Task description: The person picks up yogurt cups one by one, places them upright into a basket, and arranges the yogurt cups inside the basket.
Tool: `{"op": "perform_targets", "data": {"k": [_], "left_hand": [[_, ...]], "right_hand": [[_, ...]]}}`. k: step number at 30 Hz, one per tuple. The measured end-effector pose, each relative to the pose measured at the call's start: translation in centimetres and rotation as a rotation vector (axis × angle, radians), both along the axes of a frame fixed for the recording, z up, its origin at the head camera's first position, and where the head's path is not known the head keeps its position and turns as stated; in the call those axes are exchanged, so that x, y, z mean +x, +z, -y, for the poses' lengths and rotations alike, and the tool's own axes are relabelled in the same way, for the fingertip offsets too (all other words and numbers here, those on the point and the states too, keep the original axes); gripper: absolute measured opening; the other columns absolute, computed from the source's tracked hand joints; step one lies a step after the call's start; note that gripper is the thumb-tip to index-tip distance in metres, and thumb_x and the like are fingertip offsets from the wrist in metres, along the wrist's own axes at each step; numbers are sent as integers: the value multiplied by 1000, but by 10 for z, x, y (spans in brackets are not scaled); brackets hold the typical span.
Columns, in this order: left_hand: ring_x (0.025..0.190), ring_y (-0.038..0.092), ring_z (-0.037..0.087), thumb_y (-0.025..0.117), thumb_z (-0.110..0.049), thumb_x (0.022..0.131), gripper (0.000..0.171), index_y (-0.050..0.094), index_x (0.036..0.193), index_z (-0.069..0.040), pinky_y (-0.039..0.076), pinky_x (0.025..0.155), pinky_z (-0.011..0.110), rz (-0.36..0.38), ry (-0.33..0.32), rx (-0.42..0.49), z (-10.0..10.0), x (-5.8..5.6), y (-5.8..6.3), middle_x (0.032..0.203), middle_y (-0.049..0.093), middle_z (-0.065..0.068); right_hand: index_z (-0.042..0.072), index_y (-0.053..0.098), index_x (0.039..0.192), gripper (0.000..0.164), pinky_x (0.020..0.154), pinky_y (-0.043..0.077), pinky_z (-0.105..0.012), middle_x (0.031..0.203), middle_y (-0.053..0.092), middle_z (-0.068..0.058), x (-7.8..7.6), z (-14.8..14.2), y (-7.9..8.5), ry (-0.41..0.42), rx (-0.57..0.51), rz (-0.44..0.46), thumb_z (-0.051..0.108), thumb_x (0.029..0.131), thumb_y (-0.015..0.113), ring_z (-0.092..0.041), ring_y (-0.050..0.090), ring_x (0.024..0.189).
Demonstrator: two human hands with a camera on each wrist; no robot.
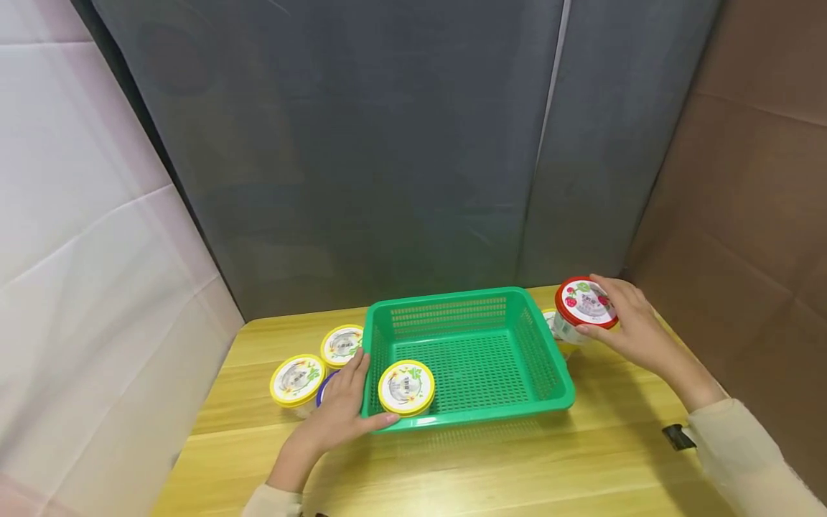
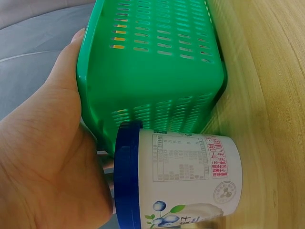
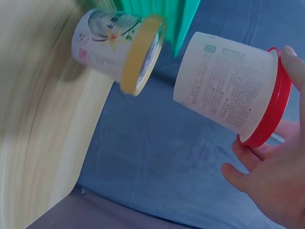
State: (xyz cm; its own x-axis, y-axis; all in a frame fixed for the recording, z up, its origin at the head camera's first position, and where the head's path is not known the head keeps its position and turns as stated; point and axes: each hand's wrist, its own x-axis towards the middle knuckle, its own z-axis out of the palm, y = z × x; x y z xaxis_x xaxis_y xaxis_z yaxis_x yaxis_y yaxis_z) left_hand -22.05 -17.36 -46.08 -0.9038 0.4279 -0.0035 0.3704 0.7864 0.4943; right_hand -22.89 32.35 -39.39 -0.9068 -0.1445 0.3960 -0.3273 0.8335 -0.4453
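Observation:
My right hand [image 1: 636,327] holds a white tub with a red lid [image 1: 586,301] by its lid, raised beyond the basket's right side. In the right wrist view, the thumb and fingers pinch the red rim [image 3: 267,114]. My left hand [image 1: 342,409] rests at the near left corner of a green plastic basket [image 1: 465,415], fingers straight along the left rim and thumb on the near rim. Inside that corner stands a yellow-lidded tub [image 1: 405,388]. Beside the left hand is a blue-lidded tub [image 2: 190,176], mostly hidden by the hand in the head view.
Two yellow-lidded tubs [image 1: 298,379] stand left of the basket. Another yellow-lidded tub [image 3: 119,47] stands on the wooden table [image 1: 452,474] by the basket's right side, partly behind the raised tub. A grey curtain [image 1: 388,158] hangs behind the table.

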Motion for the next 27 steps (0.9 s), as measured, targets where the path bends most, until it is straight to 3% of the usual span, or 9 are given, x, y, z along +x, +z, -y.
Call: {"op": "perform_targets", "data": {"k": [16,19,27], "left_hand": [[155,3,40,66,-67,82,120,2,159,-1,19,120,63,14,-2,6,-2,0,4,168,-5,18],[155,4,40,66,-67,82,119,2,159,-1,18,120,64,8,1,5,-2,0,5,168,-4,17],[155,4,40,65,-69,82,119,3,159,-2,14,120,66,8,15,-10,-1,3,3,168,-4,17]], "right_hand": [[13,29,154,89,97,38,-69,152,35,-21,-4,42,2,80,12,56,38,85,77,-44,30,135],[12,30,154,88,101,34,-68,153,35,-20,-7,52,-1,110,8,59,37,84,78,-43,31,136],[13,33,153,87,100,40,-64,154,36,-16,-11,77,-15,190,14,68,38,84,79,-38,33,136]]}}
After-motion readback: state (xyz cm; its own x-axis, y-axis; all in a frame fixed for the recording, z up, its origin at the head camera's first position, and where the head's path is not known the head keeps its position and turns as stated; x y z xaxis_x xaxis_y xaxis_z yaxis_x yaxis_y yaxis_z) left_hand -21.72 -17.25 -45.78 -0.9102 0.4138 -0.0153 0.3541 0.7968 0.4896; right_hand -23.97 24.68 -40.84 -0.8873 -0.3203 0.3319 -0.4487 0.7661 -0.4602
